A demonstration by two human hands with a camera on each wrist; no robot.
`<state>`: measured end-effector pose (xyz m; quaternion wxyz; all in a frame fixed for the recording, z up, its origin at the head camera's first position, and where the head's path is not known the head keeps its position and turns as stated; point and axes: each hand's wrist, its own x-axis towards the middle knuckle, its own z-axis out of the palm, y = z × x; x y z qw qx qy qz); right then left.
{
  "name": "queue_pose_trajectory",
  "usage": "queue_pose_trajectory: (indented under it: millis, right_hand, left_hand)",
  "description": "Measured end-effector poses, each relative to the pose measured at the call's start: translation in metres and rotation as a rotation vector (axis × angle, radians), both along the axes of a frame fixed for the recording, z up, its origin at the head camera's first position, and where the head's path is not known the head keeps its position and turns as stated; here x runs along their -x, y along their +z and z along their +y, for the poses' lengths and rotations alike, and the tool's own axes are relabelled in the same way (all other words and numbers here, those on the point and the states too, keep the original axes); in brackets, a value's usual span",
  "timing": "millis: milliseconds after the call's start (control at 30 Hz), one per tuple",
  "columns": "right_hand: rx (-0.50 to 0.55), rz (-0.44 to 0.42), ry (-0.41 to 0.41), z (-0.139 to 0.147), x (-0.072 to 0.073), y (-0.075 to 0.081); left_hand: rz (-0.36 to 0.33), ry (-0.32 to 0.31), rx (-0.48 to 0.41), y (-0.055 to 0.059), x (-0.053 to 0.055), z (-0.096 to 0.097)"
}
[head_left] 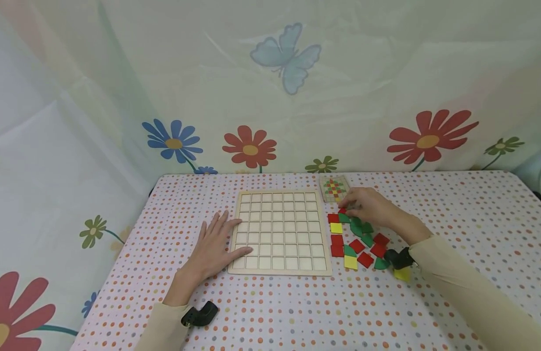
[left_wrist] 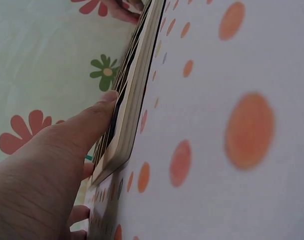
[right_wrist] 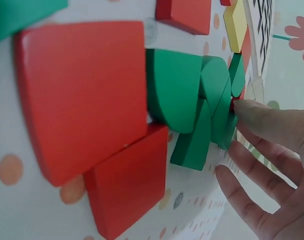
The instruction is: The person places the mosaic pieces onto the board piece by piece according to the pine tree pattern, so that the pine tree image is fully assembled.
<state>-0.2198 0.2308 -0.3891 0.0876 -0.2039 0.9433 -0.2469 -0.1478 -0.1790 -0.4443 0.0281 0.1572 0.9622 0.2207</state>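
Note:
A wooden grid board of square cells lies flat on the table. My left hand rests at its left side with fingers spread, thumb and index fingertip over the frame; in the left wrist view the thumb lies on the board's edge. Right of the board is a loose group of red, yellow and green tiles. At its far end my right hand pinches a small red tile between thumb and index finger. In the right wrist view that tile mostly hides behind the thumb, beside green rounded tiles.
A pattern card with a red, yellow and green design lies behind the tiles, near the board's far right corner. Red square tiles and a yellow tile lie under the right wrist. A flowered cloth hangs behind the dotted table.

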Motion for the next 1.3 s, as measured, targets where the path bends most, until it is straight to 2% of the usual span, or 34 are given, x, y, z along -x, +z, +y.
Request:
queue_pose_trajectory:
  millis: [500, 700, 933, 1300]
  right_hand:
    - [-0.066, 0.027, -0.054, -0.006, 0.002, -0.002]
    - [-0.047, 0.026, -0.068, -0.006, 0.003, -0.004]
    - [-0.014, -0.026, -0.118, -0.005, 0.004, -0.006]
    - [0.103, 0.060, -0.148, -0.001, 0.002, -0.010]
  left_hand:
    - [0.016, -0.008, -0.007, -0.005, 0.003, 0.000]
    - [0.004, -0.008, 0.004, -0.005, 0.003, -0.001]
    - [-0.006, -0.003, 0.037, -0.003, 0.002, -0.001]
    - [-0.003, 0.001, 0.088, -0.002, 0.001, 0.000]
